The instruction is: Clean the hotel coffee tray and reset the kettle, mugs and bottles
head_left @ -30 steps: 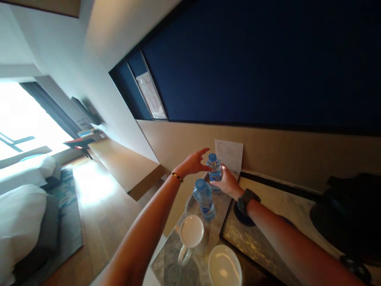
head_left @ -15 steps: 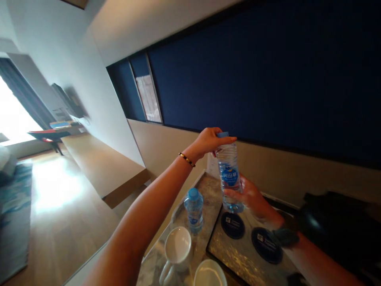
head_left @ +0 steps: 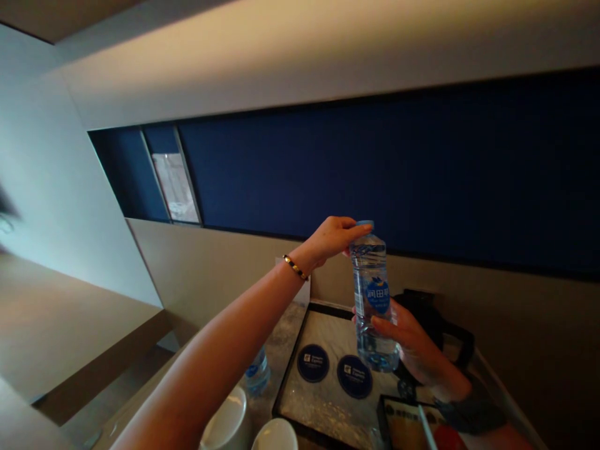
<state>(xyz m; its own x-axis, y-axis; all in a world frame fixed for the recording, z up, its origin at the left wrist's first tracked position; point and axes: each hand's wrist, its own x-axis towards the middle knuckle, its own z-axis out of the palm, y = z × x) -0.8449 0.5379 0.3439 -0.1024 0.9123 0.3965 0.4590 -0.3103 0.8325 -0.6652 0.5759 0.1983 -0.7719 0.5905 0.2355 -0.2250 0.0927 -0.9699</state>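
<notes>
A clear water bottle (head_left: 375, 294) with a blue label is held upright, slightly tilted, above a dark-edged tray (head_left: 323, 397). My left hand (head_left: 335, 239) grips its blue cap, thumb and fingers on either side. Lower down, my right hand (head_left: 403, 331) wraps round the bottle's body, the thumb across the front. Two round dark blue coasters, one on the left (head_left: 313, 363) and one on the right (head_left: 355, 376), lie on the tray beneath. A second bottle (head_left: 257, 373) stands left of the tray, its top hidden behind my left forearm.
Two white cups, one at the left (head_left: 227, 422) and one nearer the tray (head_left: 275, 435), stand at the bottom. A dark box with packets (head_left: 405, 425) sits at the lower right, a black kettle-like object (head_left: 462, 340) behind my right hand. A wooden bench (head_left: 70, 325) is far left.
The view has swung to the right, bringing the box of packets into sight. Both hands still hold the bottle, which now shows a little farther right and lower.
</notes>
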